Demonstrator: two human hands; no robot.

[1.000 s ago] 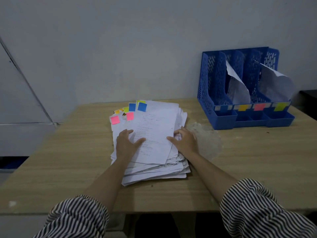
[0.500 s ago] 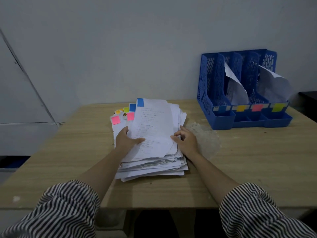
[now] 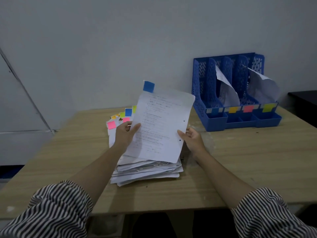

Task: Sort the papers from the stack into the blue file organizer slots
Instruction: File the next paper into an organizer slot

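Left hand (image 3: 124,134) and right hand (image 3: 192,137) pinch blue-tabbed sheet (image 3: 161,127), both grips clamped on its edges. Sheet tilted above paper stack (image 3: 145,170). Blue file organizer (image 3: 204,93) well apart on surface (image 3: 240,160).

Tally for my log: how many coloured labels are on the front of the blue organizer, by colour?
Blue label: 1
Orange label: 1
Pink label: 1
Yellow-green label: 1
Total on the blue file organizer: 4

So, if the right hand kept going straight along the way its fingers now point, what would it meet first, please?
Its right hand points left into the lifted sheet it already pinches; beyond that lies the left hand, though depth is unclear.
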